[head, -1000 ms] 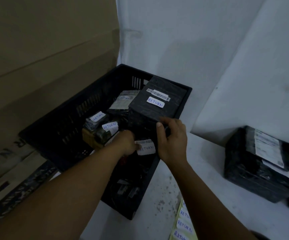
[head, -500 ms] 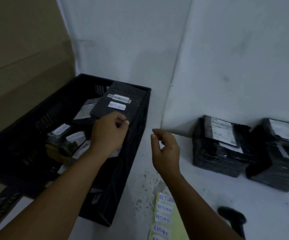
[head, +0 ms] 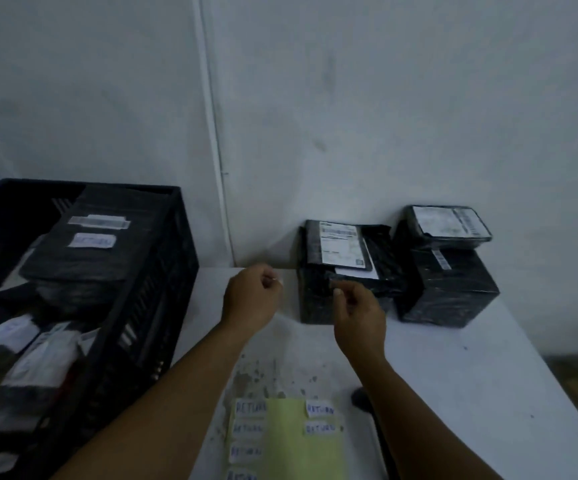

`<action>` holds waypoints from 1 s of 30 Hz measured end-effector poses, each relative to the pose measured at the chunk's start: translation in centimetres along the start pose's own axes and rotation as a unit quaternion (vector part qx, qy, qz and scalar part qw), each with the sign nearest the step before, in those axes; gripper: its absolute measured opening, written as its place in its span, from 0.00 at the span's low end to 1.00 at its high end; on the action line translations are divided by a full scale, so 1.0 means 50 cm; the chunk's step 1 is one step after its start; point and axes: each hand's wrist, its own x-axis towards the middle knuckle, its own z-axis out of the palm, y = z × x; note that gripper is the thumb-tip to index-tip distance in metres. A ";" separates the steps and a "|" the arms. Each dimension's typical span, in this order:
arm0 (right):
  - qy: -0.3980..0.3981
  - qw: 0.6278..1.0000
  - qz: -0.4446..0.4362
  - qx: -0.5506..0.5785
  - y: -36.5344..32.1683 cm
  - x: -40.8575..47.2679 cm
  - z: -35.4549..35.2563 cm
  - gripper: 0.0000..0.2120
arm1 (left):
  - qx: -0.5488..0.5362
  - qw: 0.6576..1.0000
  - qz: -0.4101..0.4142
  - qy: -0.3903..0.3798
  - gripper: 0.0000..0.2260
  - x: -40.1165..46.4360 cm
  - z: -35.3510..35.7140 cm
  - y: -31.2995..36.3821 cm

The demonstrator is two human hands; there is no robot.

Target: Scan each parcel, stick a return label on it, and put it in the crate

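Note:
A black crate (head: pixel 162 271) stands at the left and holds several wrapped parcels with white RETURN labels; the largest labelled parcel (head: pixel 107 251) lies on top. On the white table (head: pixel 453 368) near the wall stand black wrapped parcels: one (head: pixel 346 271) straight ahead, a block (head: pixel 450 289) to its right, a flat one (head: pixel 448 223) stacked on that block. My left hand (head: pixel 252 296) hovers over the table with loosely curled fingers, holding nothing. My right hand (head: pixel 360 313) hovers just before the nearest parcel, fingers loosely curled, holding nothing. A yellow sheet (head: pixel 301 441) with RETURN labels lies near me.
A dark scanner (head: pixel 363 400) lies on the table, partly hidden behind my right forearm. The white wall stands right behind the parcels. The table's right edge runs diagonally at the lower right.
My left hand let go of the large parcel in the crate and moved right over the table. My right hand moved toward the nearest parcel. My view swung to the right.

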 end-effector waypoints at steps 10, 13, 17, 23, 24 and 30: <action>-0.018 0.990 0.084 -0.108 0.104 0.203 -0.034 0.13 | -0.022 0.994 -0.083 -0.072 0.09 0.084 0.185 0.009; -0.051 0.977 0.128 -0.163 0.122 0.262 -0.019 0.21 | -0.024 0.990 -0.110 -0.084 0.15 0.105 0.220 -0.006; -0.083 0.952 0.151 -0.252 0.132 0.308 0.004 0.34 | -0.039 0.990 -0.111 -0.072 0.13 0.120 0.250 -0.029; -0.152 0.943 0.247 -0.163 0.143 0.358 0.024 0.22 | -0.074 0.988 -0.111 -0.073 0.07 0.119 0.266 -0.045; -0.148 0.946 0.247 -0.148 0.140 0.362 0.022 0.17 | -0.072 0.989 -0.109 -0.073 0.06 0.119 0.266 -0.046; -0.144 0.941 0.254 -0.169 0.119 0.341 0.024 0.32 | -0.049 0.992 -0.095 -0.070 0.03 0.114 0.263 -0.038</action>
